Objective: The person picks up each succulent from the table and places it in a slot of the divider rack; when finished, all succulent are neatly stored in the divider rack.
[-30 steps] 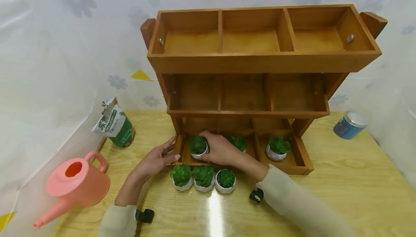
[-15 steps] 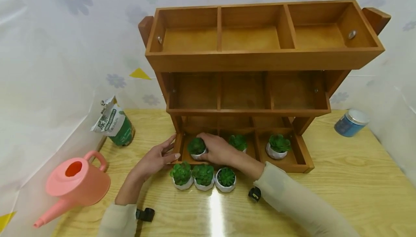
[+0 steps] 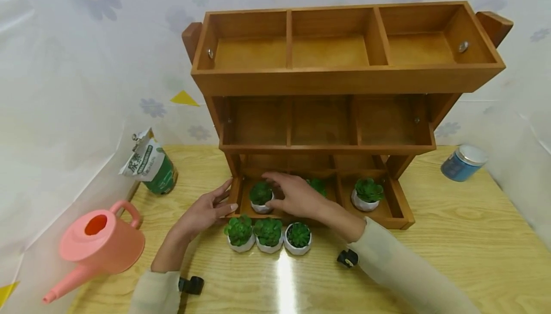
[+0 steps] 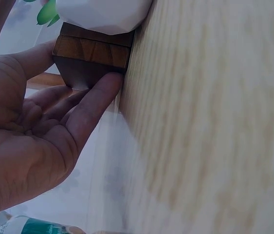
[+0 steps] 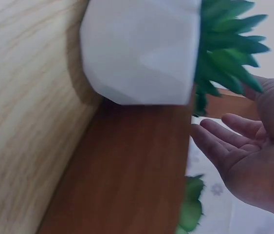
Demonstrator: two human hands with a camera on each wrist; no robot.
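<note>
A small potted succulent (image 3: 260, 194) in a white faceted pot stands in the bottom tier's left compartment. My right hand (image 3: 297, 196) is just right of it, fingers spread and holding nothing; the thumb tip is close to the pot, and I cannot tell if it touches. My left hand (image 3: 208, 213) rests its fingertips against the left end of the wooden three-tier shelf (image 3: 344, 82), also shown by the dark wood corner (image 4: 93, 53) in the left wrist view. A second succulent (image 3: 317, 186), partly hidden by my right hand, sits in the middle compartment, and a third succulent (image 3: 368, 193) in the right one.
Three potted succulents (image 3: 268, 234) line up on the table before the shelf. A pink watering can (image 3: 105, 242) and a clipped green-white bag (image 3: 152, 165) stand at left. A blue jar (image 3: 464, 163) with a silver lid is at right.
My right hand has let go of the succulent in the left compartment and drawn slightly right, fingers opening. My left hand stays at the shelf's end.
</note>
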